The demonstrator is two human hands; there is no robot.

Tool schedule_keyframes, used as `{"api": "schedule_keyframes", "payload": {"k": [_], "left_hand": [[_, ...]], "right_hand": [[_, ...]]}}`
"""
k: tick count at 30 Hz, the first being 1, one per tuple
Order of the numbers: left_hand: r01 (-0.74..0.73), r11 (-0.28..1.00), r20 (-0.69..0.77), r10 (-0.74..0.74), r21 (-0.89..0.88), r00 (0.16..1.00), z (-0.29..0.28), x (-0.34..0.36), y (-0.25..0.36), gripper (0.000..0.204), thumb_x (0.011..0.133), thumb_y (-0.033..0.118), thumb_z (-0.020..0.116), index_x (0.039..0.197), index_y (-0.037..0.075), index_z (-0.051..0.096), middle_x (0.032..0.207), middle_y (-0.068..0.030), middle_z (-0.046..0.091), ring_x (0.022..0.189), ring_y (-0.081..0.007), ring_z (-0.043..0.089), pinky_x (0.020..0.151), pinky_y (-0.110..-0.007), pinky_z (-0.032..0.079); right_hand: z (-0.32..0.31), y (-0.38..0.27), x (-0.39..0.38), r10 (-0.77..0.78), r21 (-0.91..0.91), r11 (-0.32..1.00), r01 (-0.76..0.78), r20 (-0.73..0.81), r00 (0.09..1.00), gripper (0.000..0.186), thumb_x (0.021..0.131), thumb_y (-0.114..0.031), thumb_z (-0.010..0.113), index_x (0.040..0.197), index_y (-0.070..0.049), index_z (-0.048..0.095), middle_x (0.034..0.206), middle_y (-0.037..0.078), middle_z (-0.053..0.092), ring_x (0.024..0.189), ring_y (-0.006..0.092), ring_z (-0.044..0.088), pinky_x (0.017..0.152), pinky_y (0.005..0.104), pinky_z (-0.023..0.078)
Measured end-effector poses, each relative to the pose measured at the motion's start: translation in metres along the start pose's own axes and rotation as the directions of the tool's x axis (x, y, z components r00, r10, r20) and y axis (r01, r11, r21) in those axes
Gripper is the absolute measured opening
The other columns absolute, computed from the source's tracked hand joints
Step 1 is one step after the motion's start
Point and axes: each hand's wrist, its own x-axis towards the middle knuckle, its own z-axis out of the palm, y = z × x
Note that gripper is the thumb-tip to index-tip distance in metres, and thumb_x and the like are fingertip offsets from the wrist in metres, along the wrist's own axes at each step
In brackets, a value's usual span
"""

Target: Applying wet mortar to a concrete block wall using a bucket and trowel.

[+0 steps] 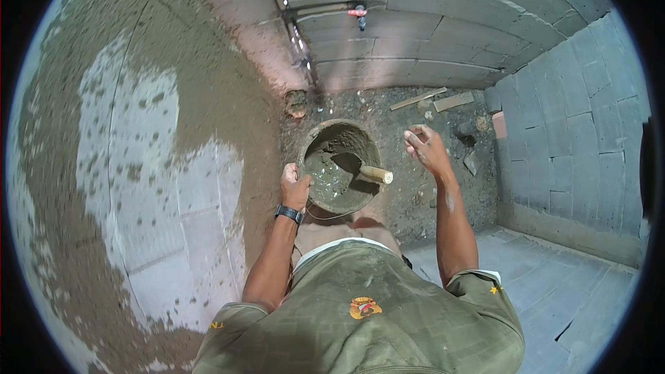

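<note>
My left hand [294, 187] grips the left rim of a bucket [374, 152] that has wet grey mortar [325, 170] in its bottom and up its inside. A trowel with a pale wooden handle [376, 174] rests in it, the handle poking over the right side and its blade dark with mortar. My right hand [422, 144] is held in the air to the right of the bucket, fingers curled toward the thumb, with nothing visible in them.
A half-plastered wall [152, 221] is on my left, bare block walls [561, 138] ahead and right. Pipes with a red valve [357, 12] run along the far wall. Board offcuts [454, 102] and rubble [471, 163] lie on the dirt floor.
</note>
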Motion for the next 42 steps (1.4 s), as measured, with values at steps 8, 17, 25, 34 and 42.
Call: {"api": "schedule_keyframes", "payload": {"k": [8, 17, 25, 34, 42], "left_hand": [[0.064, 0.984, 0.003, -0.065, 0.165, 0.998, 0.098, 0.205, -0.005, 0.024, 0.067, -0.001, 0.06, 0.091, 0.002, 0.056, 0.085, -0.0055, 0.059, 0.073, -0.0164, 0.055, 0.066, -0.031, 0.046], [0.348, 0.936, -0.086, -0.343, 0.057, 0.935, 0.192, 0.346, 0.029, 0.032, 0.058, 0.0, 0.058, 0.089, 0.001, 0.05, 0.082, -0.0077, 0.052, 0.077, -0.0214, 0.048, 0.072, -0.034, 0.042], [0.407, 0.912, 0.154, -0.409, 0.046, 0.899, 0.2, 0.371, 0.099, 0.056, 0.061, 0.003, 0.056, 0.116, -0.005, 0.048, 0.106, -0.0137, 0.055, 0.097, -0.0239, 0.049, 0.089, -0.035, 0.042], [0.348, 0.937, 0.231, -0.332, -0.032, 0.915, 0.202, 0.396, 0.087, 0.035, 0.069, 0.003, 0.058, 0.103, 0.002, 0.052, 0.092, -0.0058, 0.055, 0.084, -0.0168, 0.049, 0.079, -0.032, 0.042], [0.307, 0.951, 0.239, -0.304, 0.025, 0.922, 0.206, 0.405, 0.085, 0.03, 0.064, 0.004, 0.058, 0.092, 0.002, 0.049, 0.087, -0.0053, 0.053, 0.083, -0.0168, 0.047, 0.08, -0.031, 0.04]], "right_hand": [[0.032, -0.099, 0.239, -0.007, 0.128, 0.992, -0.001, 0.066, 0.998, 0.034, 0.09, -0.028, 0.066, 0.105, 0.002, 0.061, 0.078, 0.004, 0.063, 0.063, 0.0082, 0.057, 0.057, 0.0236, 0.046], [0.13, -0.124, 0.433, 0.101, -0.101, 0.986, -0.131, -0.257, 0.961, 0.077, 0.083, -0.053, 0.064, 0.114, 0.015, 0.047, 0.101, 0.033, 0.062, 0.098, 0.0459, 0.061, 0.085, 0.0457, 0.047], [0.139, -0.097, 0.45, -0.092, -0.128, 0.99, 0.053, -0.328, 0.94, 0.043, 0.083, -0.03, 0.065, 0.095, 0.008, 0.047, 0.082, 0.02, 0.06, 0.076, 0.0307, 0.06, 0.07, 0.0416, 0.047], [0.125, -0.099, 0.447, -0.202, -0.174, 0.971, 0.167, -0.215, 0.955, 0.037, 0.08, -0.015, 0.067, 0.101, 0.003, 0.042, 0.08, 0.009, 0.056, 0.068, 0.0162, 0.052, 0.061, 0.0347, 0.046], [0.106, -0.118, 0.443, -0.074, -0.192, 0.979, 0.069, -0.02, 0.997, 0.043, 0.081, -0.017, 0.067, 0.106, 0.005, 0.041, 0.086, 0.01, 0.054, 0.081, 0.0188, 0.052, 0.071, 0.035, 0.047]]}}
